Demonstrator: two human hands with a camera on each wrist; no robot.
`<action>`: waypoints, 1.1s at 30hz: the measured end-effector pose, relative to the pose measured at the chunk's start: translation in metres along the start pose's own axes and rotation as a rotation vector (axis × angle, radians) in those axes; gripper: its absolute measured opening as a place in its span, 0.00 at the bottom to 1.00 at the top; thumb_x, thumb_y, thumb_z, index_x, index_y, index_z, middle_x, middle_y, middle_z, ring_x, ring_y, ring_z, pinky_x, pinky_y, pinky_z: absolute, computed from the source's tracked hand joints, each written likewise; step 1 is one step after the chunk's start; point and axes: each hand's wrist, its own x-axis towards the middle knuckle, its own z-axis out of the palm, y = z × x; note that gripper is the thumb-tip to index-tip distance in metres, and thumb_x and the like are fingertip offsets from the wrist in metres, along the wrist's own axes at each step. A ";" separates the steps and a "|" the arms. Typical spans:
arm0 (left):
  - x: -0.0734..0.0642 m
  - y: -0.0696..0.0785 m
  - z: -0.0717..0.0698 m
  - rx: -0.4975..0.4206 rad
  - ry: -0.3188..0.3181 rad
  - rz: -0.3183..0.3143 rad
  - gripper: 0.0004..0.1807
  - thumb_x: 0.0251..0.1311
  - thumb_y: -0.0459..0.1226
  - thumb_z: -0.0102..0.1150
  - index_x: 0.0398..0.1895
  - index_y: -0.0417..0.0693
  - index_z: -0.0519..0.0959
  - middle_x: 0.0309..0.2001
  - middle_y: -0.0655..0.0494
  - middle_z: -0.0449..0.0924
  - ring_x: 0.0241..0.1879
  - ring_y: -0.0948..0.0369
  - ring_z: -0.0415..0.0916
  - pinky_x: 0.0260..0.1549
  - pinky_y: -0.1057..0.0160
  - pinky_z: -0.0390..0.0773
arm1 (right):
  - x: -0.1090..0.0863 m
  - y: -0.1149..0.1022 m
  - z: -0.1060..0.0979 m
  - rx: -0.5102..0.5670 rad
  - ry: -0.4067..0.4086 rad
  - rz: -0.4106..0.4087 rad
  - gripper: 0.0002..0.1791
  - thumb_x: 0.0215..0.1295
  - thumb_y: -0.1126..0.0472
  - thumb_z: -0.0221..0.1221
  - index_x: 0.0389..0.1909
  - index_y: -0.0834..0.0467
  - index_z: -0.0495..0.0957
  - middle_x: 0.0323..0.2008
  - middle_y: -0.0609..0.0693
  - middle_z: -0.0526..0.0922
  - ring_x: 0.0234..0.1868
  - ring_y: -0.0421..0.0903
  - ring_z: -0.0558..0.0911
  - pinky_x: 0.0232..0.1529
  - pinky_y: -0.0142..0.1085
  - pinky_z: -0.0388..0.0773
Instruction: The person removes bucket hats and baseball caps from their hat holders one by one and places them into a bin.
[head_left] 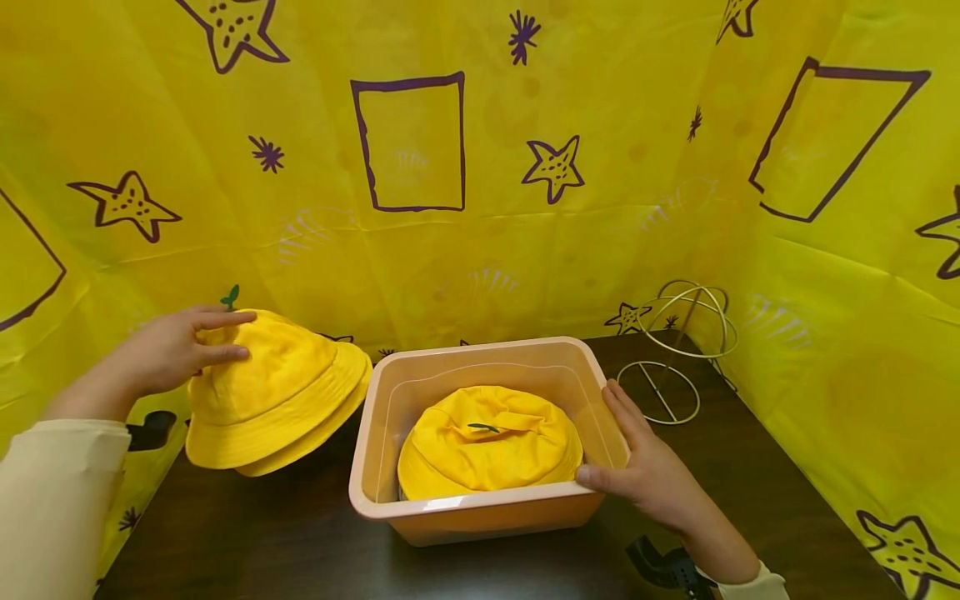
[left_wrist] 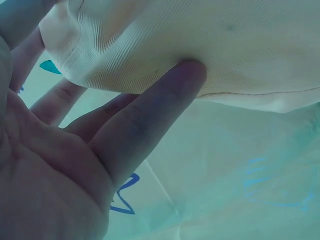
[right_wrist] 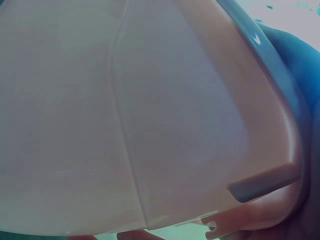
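Note:
My left hand [head_left: 168,346] pinches the crown of a yellow bucket hat [head_left: 273,392] with a small green sprout on top. A second brim shows under it, so at least two hats are nested. They tilt at the left of the table; whether they touch it I cannot tell. In the left wrist view the fingers [left_wrist: 150,120] press against the ribbed hat cloth [left_wrist: 240,50]. My right hand [head_left: 652,467] grips the right rim of a peach plastic basin [head_left: 495,517]. Inside the basin lies another yellow hat [head_left: 487,442], crown up and crumpled, with a green sprout.
A gold wire stand [head_left: 660,392] with looped rings stands at the back right of the dark wooden table [head_left: 300,533]. Yellow cloth walls [head_left: 480,250] with purple star drawings enclose the table behind and at the sides.

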 end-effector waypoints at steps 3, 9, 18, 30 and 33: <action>0.000 0.001 0.000 0.025 0.017 0.001 0.42 0.66 0.62 0.54 0.73 0.44 0.66 0.71 0.25 0.52 0.55 0.31 0.69 0.50 0.28 0.63 | 0.000 0.000 0.000 0.006 0.000 0.005 0.62 0.52 0.48 0.74 0.80 0.57 0.45 0.79 0.53 0.40 0.74 0.67 0.46 0.63 0.68 0.52; -0.001 0.003 0.002 0.040 0.054 0.002 0.35 0.72 0.58 0.50 0.69 0.42 0.71 0.68 0.25 0.57 0.63 0.25 0.53 0.55 0.27 0.55 | 0.000 -0.001 -0.001 0.011 -0.003 0.000 0.62 0.51 0.49 0.75 0.80 0.58 0.45 0.79 0.53 0.39 0.74 0.67 0.45 0.63 0.69 0.51; 0.002 0.002 0.005 0.040 0.147 0.020 0.28 0.76 0.51 0.46 0.63 0.39 0.76 0.62 0.25 0.66 0.61 0.26 0.58 0.55 0.28 0.58 | 0.002 0.000 0.000 0.010 -0.007 0.010 0.61 0.53 0.50 0.74 0.80 0.57 0.45 0.79 0.52 0.39 0.74 0.67 0.45 0.62 0.70 0.50; 0.000 -0.004 0.008 -0.021 0.238 0.000 0.26 0.76 0.49 0.47 0.58 0.36 0.79 0.57 0.23 0.70 0.54 0.26 0.66 0.47 0.29 0.65 | 0.001 -0.003 -0.002 0.014 0.000 0.002 0.61 0.52 0.51 0.74 0.80 0.59 0.46 0.79 0.52 0.41 0.75 0.65 0.45 0.63 0.67 0.51; -0.002 -0.006 0.006 -0.044 0.237 -0.030 0.29 0.76 0.51 0.45 0.60 0.34 0.78 0.58 0.22 0.69 0.53 0.27 0.67 0.45 0.31 0.68 | 0.002 -0.002 -0.001 0.013 -0.001 0.005 0.61 0.52 0.50 0.74 0.80 0.59 0.46 0.79 0.52 0.41 0.75 0.65 0.45 0.63 0.68 0.51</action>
